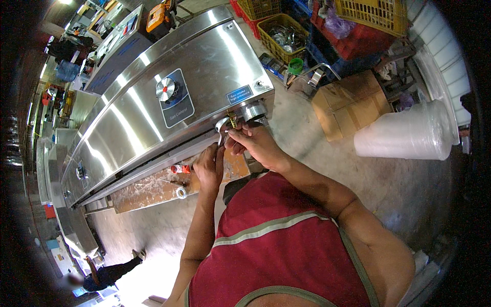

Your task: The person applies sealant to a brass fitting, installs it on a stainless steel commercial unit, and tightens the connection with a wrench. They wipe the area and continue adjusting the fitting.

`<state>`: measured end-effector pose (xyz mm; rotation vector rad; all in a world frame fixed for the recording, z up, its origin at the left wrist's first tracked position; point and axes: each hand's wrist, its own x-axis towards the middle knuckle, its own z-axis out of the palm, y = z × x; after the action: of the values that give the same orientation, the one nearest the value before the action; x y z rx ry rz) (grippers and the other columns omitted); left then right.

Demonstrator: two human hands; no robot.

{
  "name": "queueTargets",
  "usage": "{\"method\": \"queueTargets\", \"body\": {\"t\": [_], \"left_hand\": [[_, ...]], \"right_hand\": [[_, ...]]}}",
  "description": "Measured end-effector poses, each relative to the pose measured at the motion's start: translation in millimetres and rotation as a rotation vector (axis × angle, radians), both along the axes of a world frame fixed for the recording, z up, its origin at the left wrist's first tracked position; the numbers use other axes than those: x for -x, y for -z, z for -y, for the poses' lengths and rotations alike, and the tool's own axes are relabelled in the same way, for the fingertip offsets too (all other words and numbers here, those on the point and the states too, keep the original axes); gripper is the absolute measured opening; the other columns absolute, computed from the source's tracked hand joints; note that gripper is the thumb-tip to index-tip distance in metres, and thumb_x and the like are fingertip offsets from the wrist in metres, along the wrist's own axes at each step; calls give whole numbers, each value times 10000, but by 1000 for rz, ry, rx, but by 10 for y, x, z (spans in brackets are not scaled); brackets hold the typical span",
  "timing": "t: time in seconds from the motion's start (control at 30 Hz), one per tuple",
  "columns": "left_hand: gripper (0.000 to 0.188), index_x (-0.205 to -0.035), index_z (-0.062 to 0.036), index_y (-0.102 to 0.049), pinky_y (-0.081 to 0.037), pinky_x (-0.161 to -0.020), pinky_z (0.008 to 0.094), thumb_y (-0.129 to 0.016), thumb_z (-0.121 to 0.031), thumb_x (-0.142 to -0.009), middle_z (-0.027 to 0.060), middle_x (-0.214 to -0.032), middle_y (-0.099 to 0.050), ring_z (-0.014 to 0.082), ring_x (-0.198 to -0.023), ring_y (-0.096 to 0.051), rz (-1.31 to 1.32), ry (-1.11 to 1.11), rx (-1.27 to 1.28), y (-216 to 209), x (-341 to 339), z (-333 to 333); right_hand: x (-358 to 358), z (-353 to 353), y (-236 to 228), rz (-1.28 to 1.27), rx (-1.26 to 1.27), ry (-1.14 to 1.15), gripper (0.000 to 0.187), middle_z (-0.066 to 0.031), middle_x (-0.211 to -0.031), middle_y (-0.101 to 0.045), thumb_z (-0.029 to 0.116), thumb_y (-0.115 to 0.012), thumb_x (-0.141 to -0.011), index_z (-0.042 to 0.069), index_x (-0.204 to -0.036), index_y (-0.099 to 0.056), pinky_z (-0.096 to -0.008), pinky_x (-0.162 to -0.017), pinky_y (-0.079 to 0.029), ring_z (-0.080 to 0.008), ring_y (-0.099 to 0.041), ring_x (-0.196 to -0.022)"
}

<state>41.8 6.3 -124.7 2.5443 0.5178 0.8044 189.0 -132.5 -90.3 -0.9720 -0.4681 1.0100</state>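
My left hand point(206, 166) is closed round the handle of a silver wrench point(222, 126). The wrench's head sits up by a small brass fitting point(233, 121) under the lower corner of a large stainless steel appliance point(204, 66). Right beside it, my right hand point(248, 140) has its fingers pinched at the brass fitting, and they partly cover it. A round shiny metal leg point(252, 111) stands close to those fingertips. On the appliance's front panel is a red and silver control knob point(166, 90) on a dark label plate.
Below the appliance lies a worn wooden board point(148, 192) with a tape roll point(181, 192) and small tools. To the right are a cardboard box point(352, 105), a wrapped plastic film roll point(401, 134) and a yellow crate point(283, 33) of metal parts. Another person point(110, 275) is at lower left.
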Motion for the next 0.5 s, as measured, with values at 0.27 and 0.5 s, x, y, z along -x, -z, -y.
{"method": "queueTargets", "body": {"t": [0.27,0.5], "left_hand": [[93,-956,-59,-681,-510,-608,436,-730,-131,-924,150,-806,-680,344,-696,-674,35,-22,-50,-43,-63,-5],[154,-1020,-62,-665,-498,-606,448,-753,-104,-901,139,-780,-637,345,-692,-648,-72,32,-205,-323,100,-135]], "right_hand": [[-40,15,-47,44,56,-12,336,-58,-928,-700,326,-583,-1071,20,-1198,-638,-256,-717,-543,-94,-647,-756],[-22,19,136,292,199,-161,352,-42,-845,-707,370,-588,-1056,26,-1057,-668,-292,-648,-538,-122,-673,-724]]}}
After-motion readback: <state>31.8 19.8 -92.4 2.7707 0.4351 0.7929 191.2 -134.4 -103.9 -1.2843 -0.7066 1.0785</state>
